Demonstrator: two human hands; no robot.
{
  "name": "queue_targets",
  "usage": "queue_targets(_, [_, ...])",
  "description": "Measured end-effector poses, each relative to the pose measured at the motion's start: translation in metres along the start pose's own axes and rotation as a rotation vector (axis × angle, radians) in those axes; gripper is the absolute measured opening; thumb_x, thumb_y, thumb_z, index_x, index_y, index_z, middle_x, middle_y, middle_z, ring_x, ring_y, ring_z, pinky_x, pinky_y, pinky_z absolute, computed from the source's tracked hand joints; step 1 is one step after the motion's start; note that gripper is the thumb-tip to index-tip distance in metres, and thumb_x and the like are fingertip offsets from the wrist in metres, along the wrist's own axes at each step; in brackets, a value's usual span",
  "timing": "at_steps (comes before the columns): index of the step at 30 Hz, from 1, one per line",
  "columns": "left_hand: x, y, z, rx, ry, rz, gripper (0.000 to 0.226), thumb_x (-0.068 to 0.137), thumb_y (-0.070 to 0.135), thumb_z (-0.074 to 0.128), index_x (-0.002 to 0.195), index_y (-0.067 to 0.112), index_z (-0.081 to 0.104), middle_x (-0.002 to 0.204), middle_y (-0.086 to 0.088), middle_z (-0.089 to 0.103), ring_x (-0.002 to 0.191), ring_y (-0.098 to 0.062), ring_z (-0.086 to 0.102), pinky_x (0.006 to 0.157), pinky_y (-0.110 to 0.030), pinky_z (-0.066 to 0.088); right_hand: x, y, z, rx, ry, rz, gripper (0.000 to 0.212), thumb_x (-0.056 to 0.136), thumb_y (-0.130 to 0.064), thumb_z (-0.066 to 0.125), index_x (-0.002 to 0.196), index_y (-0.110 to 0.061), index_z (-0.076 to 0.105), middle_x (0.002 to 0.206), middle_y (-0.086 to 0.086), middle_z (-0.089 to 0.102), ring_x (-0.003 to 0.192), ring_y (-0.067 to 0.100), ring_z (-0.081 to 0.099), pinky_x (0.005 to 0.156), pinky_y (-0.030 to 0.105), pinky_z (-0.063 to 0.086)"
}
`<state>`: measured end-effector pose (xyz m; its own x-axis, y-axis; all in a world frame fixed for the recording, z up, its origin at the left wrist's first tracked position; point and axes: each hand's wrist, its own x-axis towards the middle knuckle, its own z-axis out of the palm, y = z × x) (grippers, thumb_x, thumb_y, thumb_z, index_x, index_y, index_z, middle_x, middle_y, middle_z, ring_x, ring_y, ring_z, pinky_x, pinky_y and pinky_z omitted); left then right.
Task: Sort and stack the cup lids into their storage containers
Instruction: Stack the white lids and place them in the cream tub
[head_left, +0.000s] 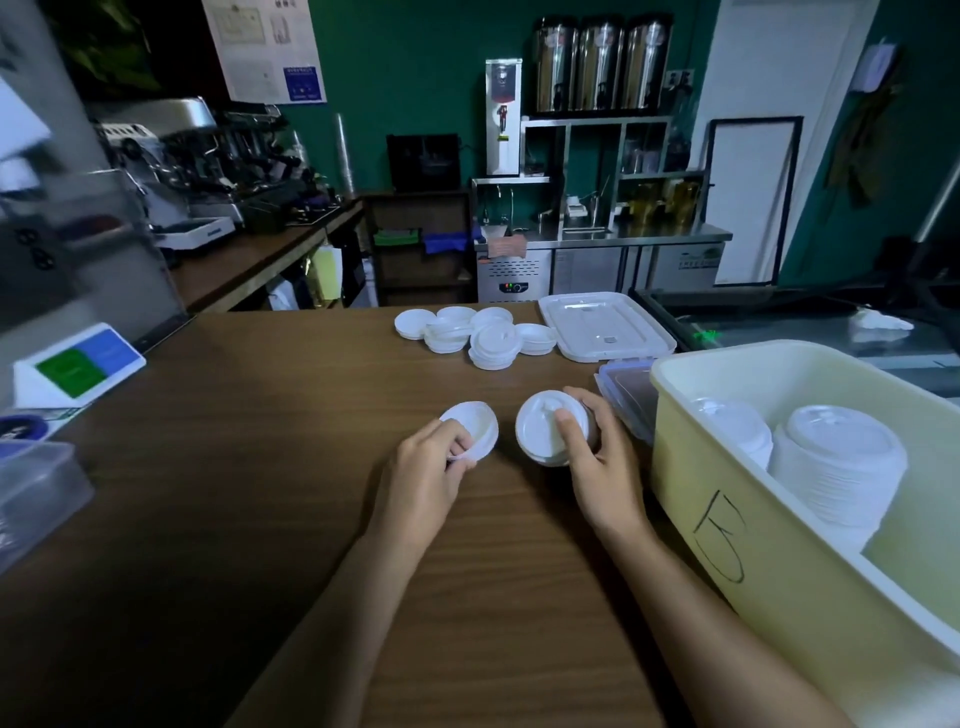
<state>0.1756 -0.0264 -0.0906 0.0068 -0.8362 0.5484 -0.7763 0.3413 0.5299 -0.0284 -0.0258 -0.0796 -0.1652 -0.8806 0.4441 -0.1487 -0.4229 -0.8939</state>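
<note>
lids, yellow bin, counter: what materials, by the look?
Lids: probably thin white plastic, with moulded rims, raised spouts and a slight sheen.
Bin: pale yellow plastic, smooth and semi-gloss, with a thick rim and marker writing on its wall.
Counter: brown wood grain, matte. Cannot tell whether it is solid wood or laminate.

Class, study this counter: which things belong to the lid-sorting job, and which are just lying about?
Job: left hand holding a lid; right hand holding a lid stack; loose lids; yellow container with stacked lids.
Lying about: green-and-blue card; clear box; espresso machine; steel urns.
</note>
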Motion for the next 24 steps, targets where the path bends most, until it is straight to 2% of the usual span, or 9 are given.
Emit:
queue_targets(2, [-0.003, 0.007, -0.007, -0.136, 0.039, -0.078, 0.031, 0.075, 0.006, 0.089, 0.079, 0.018, 0.061, 0.078, 0.008, 0.062, 0.073, -0.013, 0.060, 0.067, -0.027, 0.053, -0.001, -0.001, 0.003, 0.028, -0.005, 0.002, 0.023, 0.105, -0.020, 0.062, 0.127, -0.016, 0.065, 0.122, -0.016, 0.068, 0.109, -0.010, 0.060, 0.088, 0.007, 0.043])
queue_targets(5, [-0.002, 0.018, -0.014, -0.318, 0.104, -0.220, 0.027, 0.076, 0.013, 0.090, 0.080, 0.018, 0.064, 0.075, 0.007, 0.067, 0.073, -0.014, 0.065, 0.070, -0.027, 0.057, 0.000, -0.001, 0.007, 0.044, -0.015, -0.014, 0.022, 0.103, -0.019, 0.065, 0.125, -0.016, 0.067, 0.119, -0.017, 0.070, 0.110, -0.005, 0.063, 0.088, 0.009, 0.045])
queue_targets(8, [0.002, 0.021, -0.016, -0.480, 0.124, -0.301, 0.022, 0.085, 0.010, 0.083, 0.096, 0.022, 0.068, 0.089, 0.006, 0.074, 0.082, -0.012, 0.073, 0.081, -0.036, 0.062, 0.003, 0.004, 0.008, 0.054, -0.027, -0.021, 0.018, 0.100, -0.015, 0.069, 0.117, -0.018, 0.069, 0.111, -0.022, 0.071, 0.107, -0.002, 0.065, 0.087, 0.010, 0.046])
queue_targets(10, [0.004, 0.022, -0.017, -0.642, 0.130, -0.338, 0.031, 0.090, 0.002, 0.075, 0.111, 0.024, 0.068, 0.100, 0.003, 0.075, 0.093, -0.014, 0.075, 0.084, -0.040, 0.063, 0.004, 0.009, 0.008, 0.057, -0.031, -0.038, 0.018, 0.097, -0.009, 0.071, 0.114, -0.016, 0.070, 0.109, -0.022, 0.071, 0.106, -0.001, 0.065, 0.088, 0.010, 0.045])
queue_targets(13, [0.006, 0.026, -0.016, -0.882, 0.128, -0.398, 0.042, 0.095, -0.003, 0.068, 0.127, 0.023, 0.065, 0.114, -0.007, 0.072, 0.110, -0.022, 0.073, 0.082, -0.037, 0.063, 0.005, 0.012, 0.008, 0.079, -0.030, -0.039, 0.019, 0.096, -0.005, 0.071, 0.112, -0.015, 0.069, 0.107, -0.024, 0.070, 0.104, -0.002, 0.064, 0.089, 0.011, 0.045])
queue_targets(16, [0.006, 0.030, -0.013, -1.062, 0.044, -0.450, 0.043, 0.098, -0.003, 0.064, 0.131, 0.024, 0.064, 0.121, -0.010, 0.071, 0.115, -0.025, 0.070, 0.082, -0.038, 0.063, 0.006, 0.014, 0.008, 0.096, -0.034, -0.052, 0.018, 0.098, -0.009, 0.071, 0.114, -0.017, 0.069, 0.108, -0.023, 0.071, 0.106, 0.001, 0.065, 0.091, 0.014, 0.047])
queue_targets(20, [0.002, 0.038, -0.006, -0.938, 0.010, -0.363, 0.033, 0.095, -0.001, 0.069, 0.122, 0.018, 0.068, 0.101, 0.001, 0.076, 0.100, -0.018, 0.075, 0.074, -0.030, 0.061, 0.005, 0.012, 0.012, 0.154, -0.087, -0.036, 0.028, 0.100, -0.023, 0.066, 0.127, -0.021, 0.069, 0.126, -0.012, 0.071, 0.120, 0.008, 0.064, 0.099, 0.021, 0.050])
queue_targets(22, [0.002, 0.037, -0.003, -0.817, 0.070, -0.337, 0.027, 0.091, 0.004, 0.076, 0.115, 0.015, 0.070, 0.095, -0.001, 0.077, 0.088, -0.014, 0.075, 0.071, -0.021, 0.057, 0.004, 0.010, 0.012, 0.168, -0.108, -0.022, 0.028, 0.103, -0.024, 0.065, 0.130, -0.022, 0.069, 0.130, -0.011, 0.070, 0.124, 0.006, 0.062, 0.100, 0.019, 0.049])
queue_targets(24, [0.003, 0.034, -0.001, -0.777, 0.091, -0.371, 0.025, 0.087, 0.009, 0.082, 0.109, 0.011, 0.071, 0.096, -0.007, 0.077, 0.085, -0.016, 0.075, 0.070, -0.021, 0.058, 0.004, 0.008, 0.012, 0.185, -0.117, -0.005, 0.027, 0.105, -0.023, 0.063, 0.131, -0.021, 0.069, 0.131, -0.010, 0.070, 0.125, 0.005, 0.062, 0.099, 0.016, 0.047])
